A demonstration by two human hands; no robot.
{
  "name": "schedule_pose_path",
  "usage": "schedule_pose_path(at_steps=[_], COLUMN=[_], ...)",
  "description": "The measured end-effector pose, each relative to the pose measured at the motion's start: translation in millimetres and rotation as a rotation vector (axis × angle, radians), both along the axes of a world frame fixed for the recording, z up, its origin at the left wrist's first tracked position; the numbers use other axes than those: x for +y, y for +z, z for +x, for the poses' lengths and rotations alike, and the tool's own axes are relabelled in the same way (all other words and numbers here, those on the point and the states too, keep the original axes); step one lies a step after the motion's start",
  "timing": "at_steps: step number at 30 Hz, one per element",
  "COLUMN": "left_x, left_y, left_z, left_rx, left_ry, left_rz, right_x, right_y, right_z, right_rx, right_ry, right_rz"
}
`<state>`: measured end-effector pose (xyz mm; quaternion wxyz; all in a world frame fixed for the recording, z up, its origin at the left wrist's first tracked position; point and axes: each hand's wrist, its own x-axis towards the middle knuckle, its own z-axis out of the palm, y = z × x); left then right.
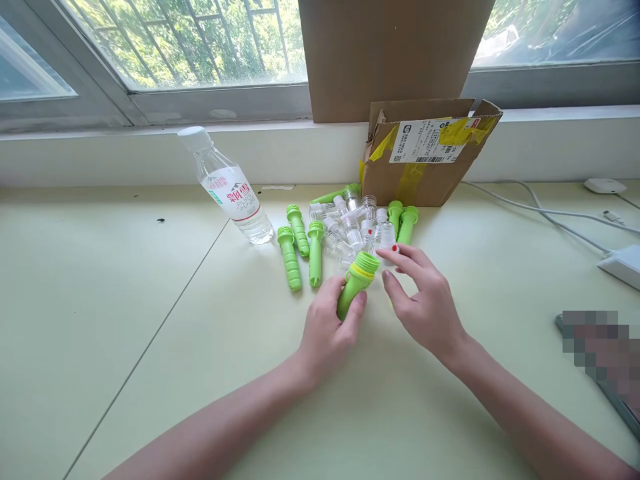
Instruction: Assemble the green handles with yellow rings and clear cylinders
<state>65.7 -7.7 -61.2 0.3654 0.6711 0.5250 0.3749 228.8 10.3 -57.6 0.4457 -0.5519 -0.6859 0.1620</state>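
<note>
My left hand is wrapped round a green plastic tube, shaped like a small flashlight handle. Its threaded open end tilts up to the right, with a yellow ring below the threads. Just right of it, my right hand has its thumb and fingers apart, with nothing plainly held. Its fingertips are beside a clear ribbed plastic cup, where a small red spot shows. Beyond the hands lies a heap of clear plastic pieces, some with white tips. Several more green tubes lie around that heap.
A water bottle with a white cap stands left of the heap. Behind is an opened cardboard box with yellow tape, against the window ledge. White cables and a white adapter lie at right, above a phone partly blurred out.
</note>
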Motion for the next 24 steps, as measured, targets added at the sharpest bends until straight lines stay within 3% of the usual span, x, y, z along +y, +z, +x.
schedule_pose_path(at_steps=[3, 8, 13, 24], left_x=[2, 3, 1, 1], left_y=[-1.4, -2.0, -2.2, -7.5], left_z=[1, 2, 2, 2], left_rx=[0.056, 0.104, 0.137, 0.108], left_ry=[-0.06, -0.109, -0.152, -0.161], left_rz=[0.034, 0.066, 0.138, 0.189], right_x=[-13, -22, -25, -26], right_y=[-4.5, -6.7, -7.5, -9.3], right_z=[6, 5, 0, -2], right_rx=[0.185, 0.439, 0.497, 0.576], right_ry=[-0.005, 0.044, 0.062, 0.114], right_rz=[-0.056, 0.022, 0.115, 0.108])
